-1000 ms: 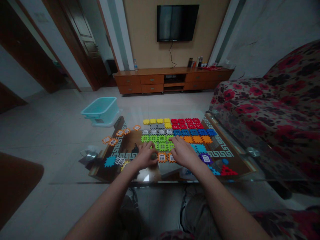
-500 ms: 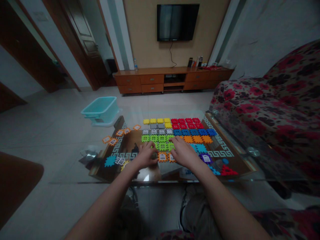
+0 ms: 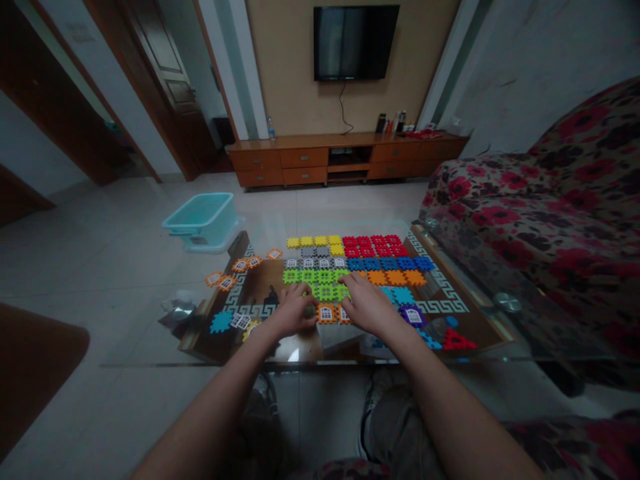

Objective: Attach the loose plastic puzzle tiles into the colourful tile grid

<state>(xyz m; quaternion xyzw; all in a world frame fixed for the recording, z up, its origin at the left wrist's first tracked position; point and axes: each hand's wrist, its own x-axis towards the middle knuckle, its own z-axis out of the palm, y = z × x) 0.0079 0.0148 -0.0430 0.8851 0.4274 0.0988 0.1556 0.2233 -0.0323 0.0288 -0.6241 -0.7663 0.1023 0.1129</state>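
In the head view, curling the left hand (image 3: 295,312) at the left end of a short row of windowed orange tiles (image 3: 327,315), with the thumb spread from the bent fingers and close to a tile edge; cannot tell whether pinching a tile or merely touching; stretching the right index finger to the visible right end of the green tiles (image 3: 317,276), with the thumb of the right hand (image 3: 370,308) parted from it, near the orange tiles; cannot tell here either whether gripping or only pressing, with the other fingers hidden; can see both sets of tiles flat on the glass table (image 3: 330,341), between the hands, with grey tiles (image 3: 316,252), blue tiles (image 3: 388,264) and red tiles (image 3: 367,248) farther off; compared with a second ago, keeping both hands in the same pose and place among the tiles; showing just a slight shift of the whole view, with the television (image 3: 356,43) a touch higher
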